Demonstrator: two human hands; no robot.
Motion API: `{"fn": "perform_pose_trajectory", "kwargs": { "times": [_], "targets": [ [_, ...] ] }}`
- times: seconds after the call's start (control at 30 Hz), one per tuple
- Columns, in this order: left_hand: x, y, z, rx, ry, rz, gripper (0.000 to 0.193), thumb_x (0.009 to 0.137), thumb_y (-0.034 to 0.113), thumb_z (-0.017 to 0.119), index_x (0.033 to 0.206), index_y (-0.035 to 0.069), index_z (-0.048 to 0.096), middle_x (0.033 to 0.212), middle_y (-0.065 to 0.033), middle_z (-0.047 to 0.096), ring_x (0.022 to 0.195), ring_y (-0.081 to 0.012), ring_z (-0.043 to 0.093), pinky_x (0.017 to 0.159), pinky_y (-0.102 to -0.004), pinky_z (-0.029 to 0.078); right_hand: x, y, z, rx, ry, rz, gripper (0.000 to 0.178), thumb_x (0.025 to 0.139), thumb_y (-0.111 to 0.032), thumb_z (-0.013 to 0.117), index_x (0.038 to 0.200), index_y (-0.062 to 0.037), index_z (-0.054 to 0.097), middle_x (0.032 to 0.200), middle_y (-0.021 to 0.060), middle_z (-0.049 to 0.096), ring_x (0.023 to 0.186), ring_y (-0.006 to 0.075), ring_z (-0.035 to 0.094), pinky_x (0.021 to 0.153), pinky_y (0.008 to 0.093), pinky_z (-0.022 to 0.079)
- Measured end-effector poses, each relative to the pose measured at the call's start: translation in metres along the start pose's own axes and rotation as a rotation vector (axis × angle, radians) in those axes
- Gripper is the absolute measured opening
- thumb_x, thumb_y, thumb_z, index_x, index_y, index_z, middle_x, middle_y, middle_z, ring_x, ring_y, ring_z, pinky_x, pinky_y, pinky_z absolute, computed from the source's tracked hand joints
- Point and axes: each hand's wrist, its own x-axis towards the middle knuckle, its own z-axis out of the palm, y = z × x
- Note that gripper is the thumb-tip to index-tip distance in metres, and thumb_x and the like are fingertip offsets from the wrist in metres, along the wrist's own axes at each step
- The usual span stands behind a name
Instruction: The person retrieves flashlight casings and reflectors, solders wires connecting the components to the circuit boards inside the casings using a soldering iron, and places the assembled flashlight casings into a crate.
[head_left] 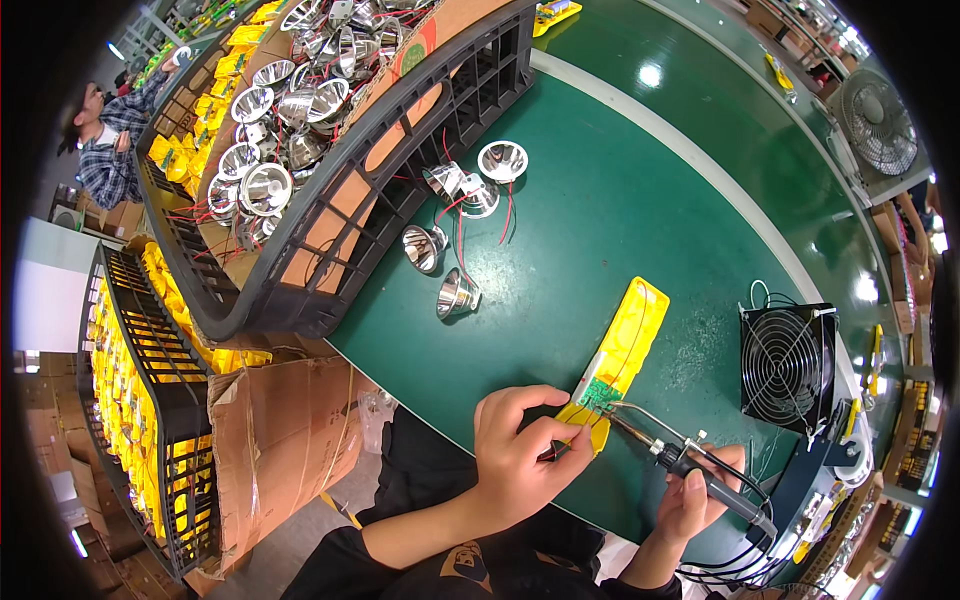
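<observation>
A long yellow plastic housing lies slantwise on the green table, with a small green circuit board and thin wires in its near part. My left hand is closed, thumb and fingers pinching at the housing's near end. Whether a wire is also between those fingers, I cannot make out. In my right hand is a black-handled soldering iron with a thin metal tube alongside it. Its tip points left and is at the circuit board, close to my left fingertips.
Several silver reflector cups with red wires lie beyond my left hand. A black crate full of reflectors stands at left, above another crate of yellow parts. A black fan stands at right. A person is at far left.
</observation>
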Motion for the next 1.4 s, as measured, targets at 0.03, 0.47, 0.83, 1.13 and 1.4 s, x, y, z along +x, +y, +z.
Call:
{"fn": "perform_pose_trajectory", "kwargs": {
  "times": [0.03, 0.47, 0.83, 1.13, 1.4],
  "targets": [
    [0.000, 0.000, 0.000, -0.001, -0.002, 0.000, 0.017, 0.062, 0.002, 0.080, 0.069, 0.008, 0.066, 0.100, -0.0075, 0.062, 0.087, -0.0235, 0.058, 0.072, -0.0331, 0.046, 0.000, 0.000, 0.000, -0.001, -0.002, 0.004, 0.037, 0.082, -0.024, 0.072, 0.090, -0.0019, 0.044, 0.068, 0.0099, 0.053, 0.049, 0.0108, 0.048, 0.046, 0.0212, 0.039],
    [-0.001, 0.000, 0.000, -0.007, 0.005, 0.001, 0.017, 0.062, 0.001, 0.080, 0.069, 0.008, 0.067, 0.100, -0.0080, 0.062, 0.087, -0.0232, 0.058, 0.071, -0.0331, 0.046, 0.000, 0.000, 0.001, 0.016, 0.016, -0.015, 0.038, 0.081, -0.024, 0.073, 0.090, -0.0019, 0.044, 0.066, 0.0085, 0.052, 0.049, 0.0099, 0.046, 0.045, 0.0201, 0.038],
    [-0.001, 0.000, 0.001, -0.004, 0.011, 0.001, 0.017, 0.063, 0.001, 0.080, 0.070, 0.007, 0.067, 0.101, -0.0086, 0.062, 0.086, -0.0233, 0.058, 0.070, -0.0328, 0.047, 0.000, 0.001, 0.000, 0.016, 0.126, -0.059, 0.042, 0.081, -0.030, 0.073, 0.090, -0.0008, 0.044, 0.066, 0.0092, 0.052, 0.048, 0.0097, 0.046, 0.045, 0.0190, 0.038],
    [-0.003, 0.000, 0.001, 0.013, 0.018, 0.007, 0.019, 0.063, 0.002, 0.081, 0.073, 0.008, 0.066, 0.100, -0.0080, 0.062, 0.086, -0.0229, 0.059, 0.073, -0.0332, 0.046, 0.002, -0.003, -0.002, 0.047, 0.161, -0.057, 0.039, 0.084, -0.030, 0.068, 0.090, -0.0009, 0.043, 0.061, 0.0076, 0.050, 0.045, 0.0076, 0.044, 0.044, 0.0170, 0.037],
    [-0.009, 0.000, 0.002, -0.026, 0.019, -0.045, 0.020, 0.068, 0.006, 0.079, 0.076, 0.010, 0.062, 0.102, -0.0041, 0.062, 0.087, -0.0218, 0.061, 0.083, -0.0388, 0.042, 0.002, -0.004, -0.008, 0.150, 0.077, -0.112, 0.024, 0.089, -0.017, 0.060, 0.095, -0.0021, 0.042, 0.067, 0.0039, 0.047, 0.049, 0.0058, 0.039, 0.046, 0.0180, 0.033]
  ]
}}
